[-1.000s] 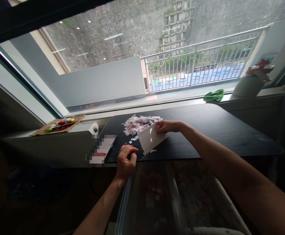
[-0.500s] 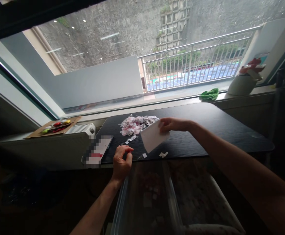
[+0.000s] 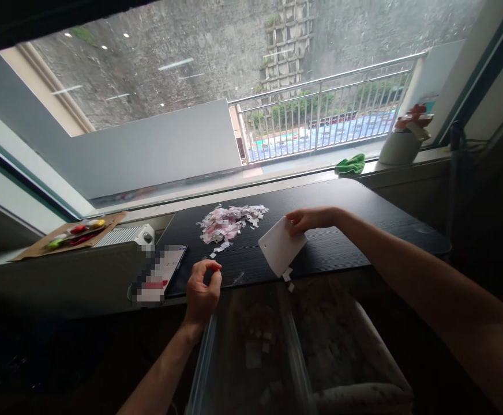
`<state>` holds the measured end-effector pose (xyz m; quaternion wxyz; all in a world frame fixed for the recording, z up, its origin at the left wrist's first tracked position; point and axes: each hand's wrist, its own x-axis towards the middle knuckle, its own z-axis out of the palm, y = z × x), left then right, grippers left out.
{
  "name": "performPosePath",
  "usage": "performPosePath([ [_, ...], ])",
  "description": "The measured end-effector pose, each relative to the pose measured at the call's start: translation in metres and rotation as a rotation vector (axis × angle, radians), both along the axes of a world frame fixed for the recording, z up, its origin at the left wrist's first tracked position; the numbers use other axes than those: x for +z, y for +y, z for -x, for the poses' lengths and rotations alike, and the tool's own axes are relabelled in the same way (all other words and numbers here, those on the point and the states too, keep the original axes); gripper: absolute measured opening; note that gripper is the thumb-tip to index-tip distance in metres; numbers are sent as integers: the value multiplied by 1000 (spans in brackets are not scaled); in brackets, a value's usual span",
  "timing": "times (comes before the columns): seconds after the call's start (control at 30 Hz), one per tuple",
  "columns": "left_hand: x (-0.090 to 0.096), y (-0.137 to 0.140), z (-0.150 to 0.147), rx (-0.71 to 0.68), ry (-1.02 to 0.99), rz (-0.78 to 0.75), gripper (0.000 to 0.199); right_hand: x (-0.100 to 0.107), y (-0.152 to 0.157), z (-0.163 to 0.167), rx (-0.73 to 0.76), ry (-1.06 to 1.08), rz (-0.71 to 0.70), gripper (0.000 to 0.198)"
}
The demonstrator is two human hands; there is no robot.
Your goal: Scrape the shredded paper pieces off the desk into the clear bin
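Right hand [image 3: 307,220] gripping a white rectangular card [image 3: 280,248], left hand [image 3: 203,286] curled, contents indiscernible, pale scraps [image 3: 254,354] occupy the lower-centre clear plastic bin [image 3: 297,346]; the mid-frame pink-white paper heap [image 3: 223,225] apparently awaits clearing.

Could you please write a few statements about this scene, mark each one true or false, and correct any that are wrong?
1. The right hand holds a white card. True.
2. The left hand grips the phone. False: it is apart from the phone, fingers curled.
3. Paper scraps lie heaped on the black table. True.
4. The green cloth lies on the table. False: it is on the windowsill.
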<state>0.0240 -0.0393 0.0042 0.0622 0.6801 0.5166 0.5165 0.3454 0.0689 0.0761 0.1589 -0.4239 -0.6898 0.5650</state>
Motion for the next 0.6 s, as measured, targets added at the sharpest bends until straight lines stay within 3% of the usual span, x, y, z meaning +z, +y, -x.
performPosePath([
  [0.13,14,8,-8,-41,67,15,11,6,-17,-43,-99,18,1,33],
  [0.27,24,20,-24,-98,157,-10,12,7,-41,-64,-192,45,-51,29],
  [0.6,7,28,-34,-132,276,-40,12,-14,-80,-75,-390,139,-57,35],
])
